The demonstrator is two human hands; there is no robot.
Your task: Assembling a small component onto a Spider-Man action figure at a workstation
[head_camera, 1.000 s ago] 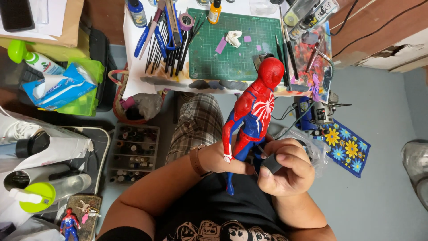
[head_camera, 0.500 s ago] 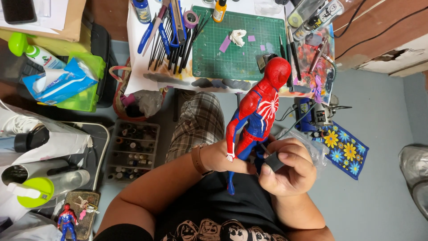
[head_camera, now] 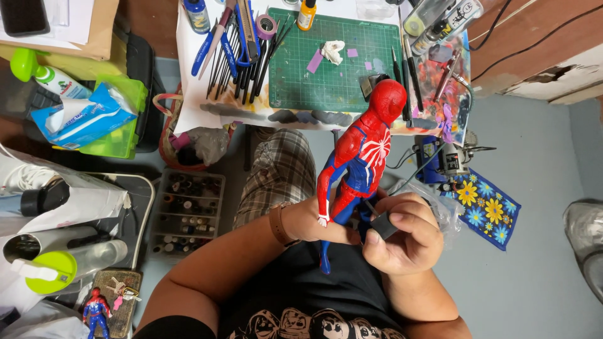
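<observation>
left hand, wearing a brown wrist strap, is closed around the legs of a red and blue action figure, gripping it low so the torso and head stand clear above the fist, seemingly to steady it for close work. the figure is held over the person's lap, in front of the chest and well short of the worktable's near edge. its long axis runs from the feet, down near the black shirt, up and slightly rightward to the red head, which points away from the person toward the green cutting mat; the white emblem on the torso faces the camera. one arm of the figure hangs down beside the left thumb. right hand is curled nearly shut, fingers pinching a small dark grey block pressed in just beside the figure's legs; a bit of clear plastic shows behind its knuckles. brushes and blue-handled tools fan out at the mat's left. on the floor to the left sits a divided tray of small paint bottles, and a smaller, similar figure lies at the bottom left.
</observation>
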